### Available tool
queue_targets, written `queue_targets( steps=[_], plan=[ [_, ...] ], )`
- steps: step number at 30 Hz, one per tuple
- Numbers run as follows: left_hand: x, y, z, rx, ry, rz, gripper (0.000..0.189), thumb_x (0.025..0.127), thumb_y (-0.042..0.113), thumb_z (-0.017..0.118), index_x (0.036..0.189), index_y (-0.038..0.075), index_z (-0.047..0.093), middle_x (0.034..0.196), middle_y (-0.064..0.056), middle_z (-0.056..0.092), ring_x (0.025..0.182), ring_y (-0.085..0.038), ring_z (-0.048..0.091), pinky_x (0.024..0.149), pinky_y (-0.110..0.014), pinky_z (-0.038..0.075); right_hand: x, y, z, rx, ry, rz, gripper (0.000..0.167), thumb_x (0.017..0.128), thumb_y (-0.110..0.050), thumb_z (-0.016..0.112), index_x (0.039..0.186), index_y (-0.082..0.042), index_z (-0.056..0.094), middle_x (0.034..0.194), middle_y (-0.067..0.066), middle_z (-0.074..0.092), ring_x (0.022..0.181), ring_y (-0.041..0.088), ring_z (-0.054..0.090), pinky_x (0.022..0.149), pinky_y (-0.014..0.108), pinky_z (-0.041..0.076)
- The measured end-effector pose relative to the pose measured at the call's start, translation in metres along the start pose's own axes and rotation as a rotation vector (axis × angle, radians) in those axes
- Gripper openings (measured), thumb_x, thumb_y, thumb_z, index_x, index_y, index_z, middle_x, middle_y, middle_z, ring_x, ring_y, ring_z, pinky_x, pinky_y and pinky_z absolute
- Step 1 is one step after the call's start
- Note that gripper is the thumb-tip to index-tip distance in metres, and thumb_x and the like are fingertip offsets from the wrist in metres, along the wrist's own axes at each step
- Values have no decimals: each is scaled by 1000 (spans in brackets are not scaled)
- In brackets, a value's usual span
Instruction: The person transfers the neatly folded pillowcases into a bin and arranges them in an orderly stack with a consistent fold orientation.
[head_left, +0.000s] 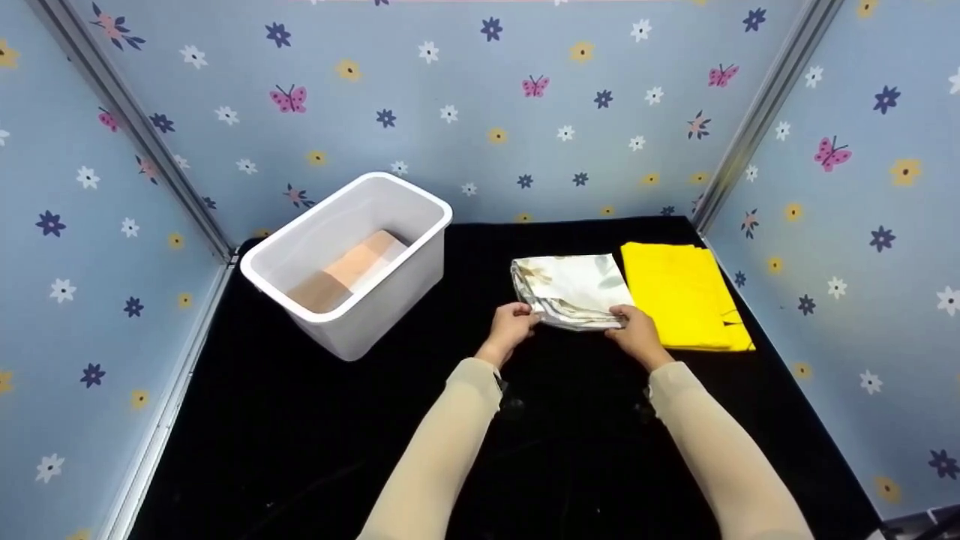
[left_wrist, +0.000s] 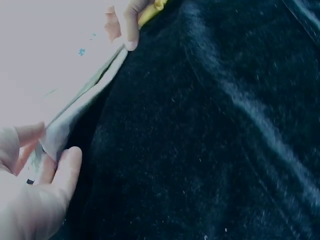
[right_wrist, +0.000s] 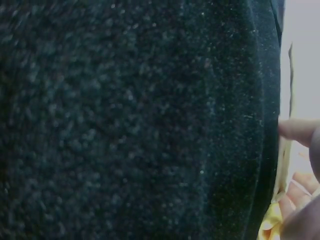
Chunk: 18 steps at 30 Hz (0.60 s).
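While fingers (left_wrist: 68, 169) pinch patterned cloth (head_left: 577, 279), yellow fabric (head_left: 679, 300) lies beside it.

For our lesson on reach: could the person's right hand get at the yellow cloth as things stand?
Probably yes: the right hand is close beside the yellow cloth, whose top looks uncovered. It would likely first have to let go of the patterned cloth it pinches.

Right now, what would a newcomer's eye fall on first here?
The bright yellow cloth stands out first, folded on the black tabletop at the right. Next comes the white bin at the left, with a brown and peach item inside. Between them, the left hand and right hand hold the near edge of a folded patterned cloth.
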<state>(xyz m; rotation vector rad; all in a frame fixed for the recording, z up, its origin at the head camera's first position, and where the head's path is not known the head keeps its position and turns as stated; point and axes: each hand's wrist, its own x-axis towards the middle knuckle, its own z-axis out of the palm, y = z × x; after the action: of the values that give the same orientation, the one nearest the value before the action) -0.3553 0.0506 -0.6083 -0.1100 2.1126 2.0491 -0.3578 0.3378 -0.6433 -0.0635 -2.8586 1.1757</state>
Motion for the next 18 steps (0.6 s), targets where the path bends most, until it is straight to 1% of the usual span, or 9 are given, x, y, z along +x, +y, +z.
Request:
queue_targets(
  steps=[2, 4, 6, 7, 9, 11, 13, 16, 18],
  plan=[
    [1, 0, 2, -67, -6, 3, 10, 101, -2, 73, 110, -6, 73, 99, -6, 75, 94, -18, 72, 96, -38, 69, 5, 11, 3, 3, 32, -18, 41, 91, -1, 81, 131, 7, 76, 134, 31, 78, 127, 45, 72, 111, 53, 60],
    [3, -1, 4, -143, -3, 3, 4, 100, -3, 73, 101, -2, 70, 94, -1, 69, 93, -15, 70, 103, -42, 68, 8, 16, 5, 20, 59, -35, 32, 92, 0, 79, 124, 3, 81, 126, 26, 82, 120, 40, 76, 104, 48, 62],
    [5, -1, 6, -227, -4, 3, 12, 99, -6, 72, 94, 3, 66, 94, 1, 63, 92, -13, 67, 108, -45, 66, 7, 13, 4, 35, 75, -54, 23, 93, 1, 75, 115, 1, 83, 118, 24, 84, 112, 38, 77, 99, 45, 63],
    [5, -1, 7, -273, -6, 4, 16, 99, -8, 71, 92, 5, 63, 94, 0, 62, 92, -12, 67, 110, -46, 65, 4, 7, 1, 44, 74, -60, 21, 94, 1, 73, 113, 1, 83, 116, 25, 84, 110, 38, 77, 97, 45, 63],
    [5, 0, 8, -349, -15, 11, 22, 98, -11, 68, 88, 7, 60, 97, -1, 60, 91, -11, 67, 113, -47, 65, 0, -3, -2, 55, 83, -61, 20, 95, 2, 70, 110, 3, 83, 112, 26, 83, 102, 36, 76, 91, 40, 61],
    [3, 3, 9, -413, -23, 24, 26, 98, -14, 66, 85, 7, 59, 98, -3, 58, 90, -10, 67, 112, -46, 65, -5, -12, -6, 60, 90, -55, 20, 98, 1, 67, 110, 5, 83, 111, 28, 82, 95, 28, 75, 86, 32, 58],
    [2, 6, 10, -470, -29, 42, 29, 97, -17, 64, 83, 8, 58, 99, -3, 58, 89, -10, 68, 108, -42, 67, -8, -20, -9, 84, 96, -46, 20, 101, 3, 66, 112, 7, 82, 111, 30, 81, 88, 18, 71, 81, 23, 54],
    [0, 10, 10, -545, -18, 64, 32, 92, -18, 62, 78, 10, 57, 93, -2, 59, 85, -10, 69, 94, -32, 69, -11, -24, -12, 134, 119, -62, 17, 101, 5, 68, 111, 7, 82, 106, 27, 81, 79, 2, 63, 75, 13, 49],
    [-2, 11, 9, -580, 7, 72, 33, 88, -18, 59, 73, 11, 55, 88, -1, 59, 81, -10, 70, 87, -29, 68, -13, -26, -14, 174, 118, -84, 15, 99, 6, 70, 109, 8, 81, 103, 27, 80, 75, -3, 59, 73, 11, 47]
  ],
)
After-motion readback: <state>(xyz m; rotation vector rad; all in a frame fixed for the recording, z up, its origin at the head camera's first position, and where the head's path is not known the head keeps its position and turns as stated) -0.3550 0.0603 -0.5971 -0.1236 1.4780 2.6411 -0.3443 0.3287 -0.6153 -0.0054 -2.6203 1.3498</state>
